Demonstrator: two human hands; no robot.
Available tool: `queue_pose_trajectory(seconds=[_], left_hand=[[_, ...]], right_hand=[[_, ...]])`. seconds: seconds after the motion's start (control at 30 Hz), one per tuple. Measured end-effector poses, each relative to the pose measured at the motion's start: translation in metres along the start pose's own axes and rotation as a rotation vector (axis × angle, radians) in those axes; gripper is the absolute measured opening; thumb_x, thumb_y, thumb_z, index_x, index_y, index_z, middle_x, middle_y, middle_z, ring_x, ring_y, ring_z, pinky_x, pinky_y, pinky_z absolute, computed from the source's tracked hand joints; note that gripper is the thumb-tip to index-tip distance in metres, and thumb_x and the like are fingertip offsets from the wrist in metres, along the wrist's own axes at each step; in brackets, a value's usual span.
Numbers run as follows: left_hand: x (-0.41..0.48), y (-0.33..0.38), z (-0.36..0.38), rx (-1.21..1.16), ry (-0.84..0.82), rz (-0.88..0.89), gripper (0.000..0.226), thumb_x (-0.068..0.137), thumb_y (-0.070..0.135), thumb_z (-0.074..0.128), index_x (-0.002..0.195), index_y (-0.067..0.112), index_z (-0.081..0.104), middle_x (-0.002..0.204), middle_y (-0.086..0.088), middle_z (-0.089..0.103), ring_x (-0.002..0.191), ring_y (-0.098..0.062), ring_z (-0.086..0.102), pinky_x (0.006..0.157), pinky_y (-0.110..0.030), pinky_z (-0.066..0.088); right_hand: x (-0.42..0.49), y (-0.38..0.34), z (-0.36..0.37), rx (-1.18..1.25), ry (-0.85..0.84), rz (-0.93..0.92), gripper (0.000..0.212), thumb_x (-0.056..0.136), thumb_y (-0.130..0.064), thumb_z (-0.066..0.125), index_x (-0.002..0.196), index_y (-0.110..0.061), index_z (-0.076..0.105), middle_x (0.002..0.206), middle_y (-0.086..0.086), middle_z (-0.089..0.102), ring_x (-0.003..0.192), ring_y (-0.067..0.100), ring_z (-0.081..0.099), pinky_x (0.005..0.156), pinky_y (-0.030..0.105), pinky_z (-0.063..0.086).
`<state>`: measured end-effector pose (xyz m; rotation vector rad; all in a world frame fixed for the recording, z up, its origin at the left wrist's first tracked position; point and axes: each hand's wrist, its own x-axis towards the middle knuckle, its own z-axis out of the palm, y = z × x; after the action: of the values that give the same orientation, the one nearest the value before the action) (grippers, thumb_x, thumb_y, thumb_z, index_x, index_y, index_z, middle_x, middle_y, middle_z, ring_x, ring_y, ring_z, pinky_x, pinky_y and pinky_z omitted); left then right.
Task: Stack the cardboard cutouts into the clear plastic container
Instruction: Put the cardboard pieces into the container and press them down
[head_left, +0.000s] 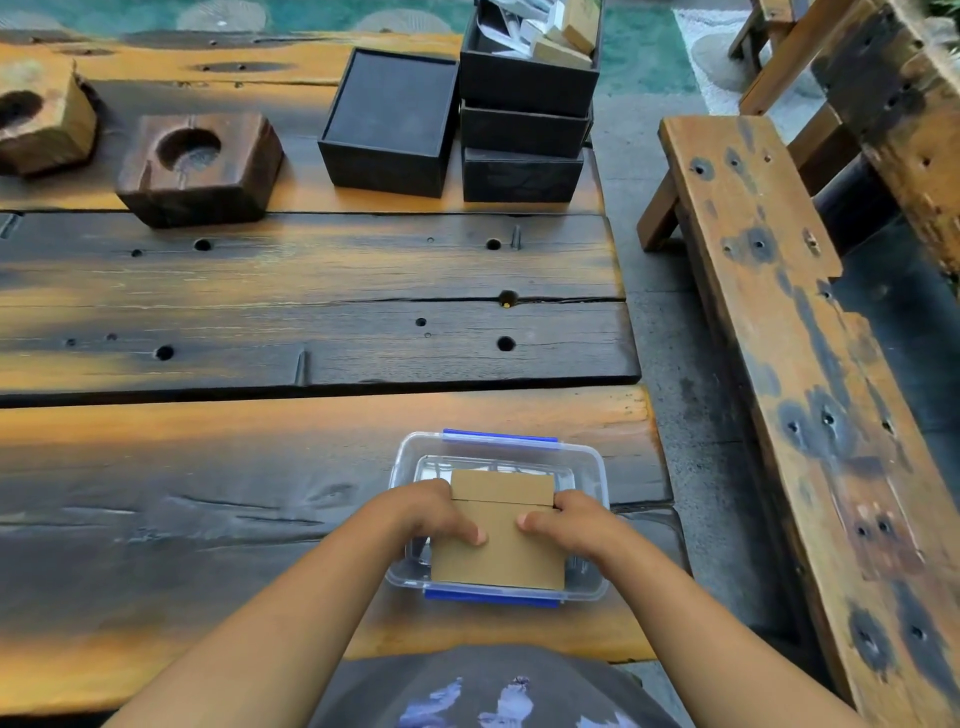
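Observation:
A clear plastic container (589, 473) with blue clips stands near the table's front edge, right of centre. Over its opening I hold a brown cardboard cutout (501, 556), flat and slightly tilted toward me. A second cardboard cutout (501, 486) shows just behind it, inside or above the container; which one I cannot tell. My left hand (436, 512) grips the near cutout's left edge, thumb on top. My right hand (566, 519) grips its right edge the same way. The container's floor is mostly hidden by the cardboard.
Dark wooden table (260, 493) with plank gaps and holes. Two hollowed wooden blocks (200, 166) sit at the far left. Black boxes (387, 122) and a stack of them (524, 109) stand at the far right. A wooden bench (779, 338) runs along the right side.

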<state>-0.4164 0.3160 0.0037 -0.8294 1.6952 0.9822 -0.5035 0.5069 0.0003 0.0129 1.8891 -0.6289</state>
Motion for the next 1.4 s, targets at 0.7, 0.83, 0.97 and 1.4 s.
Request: queue_pose_trajectory(seconds=[0.7, 0.83, 0.97, 1.4], left_hand=[[0.012, -0.01, 0.004, -0.066, 0.097, 0.072, 0.091, 0.062, 0.074, 0.07, 0.132, 0.019, 0.053, 0.138, -0.007, 0.029, 0.11, -0.029, 0.056, 0.087, -0.043, 0.054], [0.015, -0.007, 0.002, -0.044, 0.141, 0.106, 0.092, 0.067, 0.07, 0.07, 0.136, 0.012, 0.05, 0.147, -0.007, 0.021, 0.102, -0.022, 0.049, 0.079, -0.031, 0.044], [0.015, -0.007, 0.001, 0.013, 0.16, 0.099, 0.087, 0.073, 0.064, 0.07, 0.136, 0.009, 0.048, 0.148, -0.009, 0.021, 0.108, -0.024, 0.051, 0.082, -0.03, 0.044], [0.004, -0.004, 0.02, -0.09, 0.322, 0.126, 0.062, 0.072, 0.049, 0.077, 0.121, 0.016, 0.06, 0.123, -0.005, 0.064, 0.107, -0.022, 0.063, 0.087, -0.03, 0.051]], right_hand=[[0.013, 0.003, -0.001, -0.024, 0.006, -0.052, 0.049, 0.076, -0.034, 0.077, 0.116, -0.014, 0.057, 0.123, 0.003, 0.058, 0.105, 0.019, 0.062, 0.083, 0.028, 0.05], [0.018, -0.005, -0.004, -0.049, -0.016, -0.075, 0.035, 0.078, -0.033, 0.076, 0.105, -0.021, 0.058, 0.116, 0.001, 0.059, 0.093, 0.014, 0.063, 0.071, 0.023, 0.049], [0.022, -0.003, -0.002, -0.109, 0.005, -0.124, 0.03, 0.079, -0.037, 0.075, 0.101, -0.023, 0.06, 0.106, -0.002, 0.059, 0.092, 0.014, 0.063, 0.074, 0.024, 0.051], [0.01, -0.002, 0.018, -0.325, 0.288, -0.108, 0.057, 0.075, -0.054, 0.066, 0.118, -0.018, 0.056, 0.12, 0.006, 0.063, 0.106, 0.023, 0.062, 0.08, 0.031, 0.048]])
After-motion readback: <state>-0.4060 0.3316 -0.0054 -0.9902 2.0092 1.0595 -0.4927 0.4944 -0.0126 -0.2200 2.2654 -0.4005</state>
